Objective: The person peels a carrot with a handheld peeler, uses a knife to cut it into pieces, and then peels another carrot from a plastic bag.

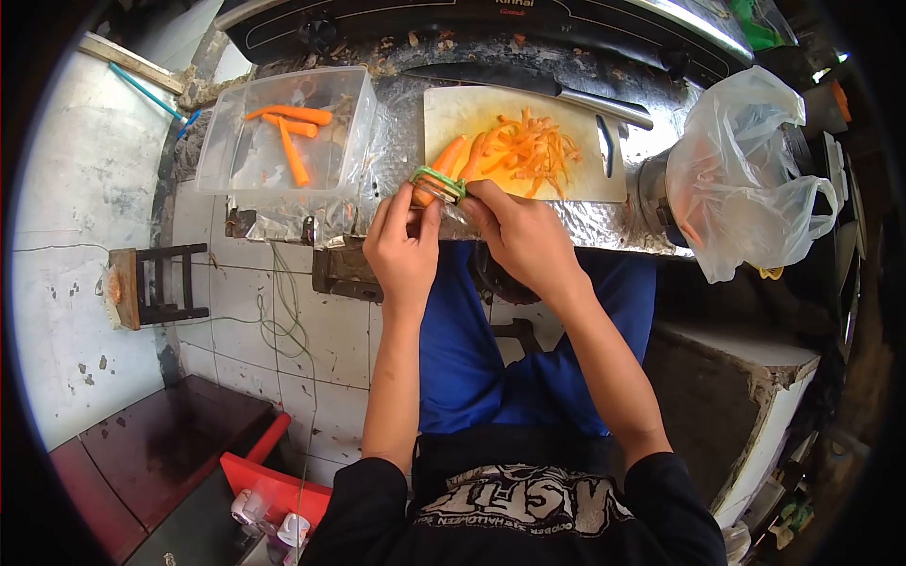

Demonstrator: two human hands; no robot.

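My left hand (404, 238) has its fingers closed around the lower end of a carrot (447, 158), which points up and away over the board. A green peeler (440, 181) lies across that carrot, gripped by my right hand (517, 231). Another carrot (473, 157) rests just to the right on the white cutting board (451, 102). Beside it is a loose heap of orange peelings (538, 151). Left of the board, three carrots (294, 151) lie in a clear plastic container (219, 141).
A large knife (604, 106) lies along the board's far edge. Beyond it stands a black stove (425, 28). At the right, a translucent plastic bag (746, 179) hangs over a pot-like vessel. Foil (326, 215) covers the counter's front edge. A small stool (127, 288) stands at left.
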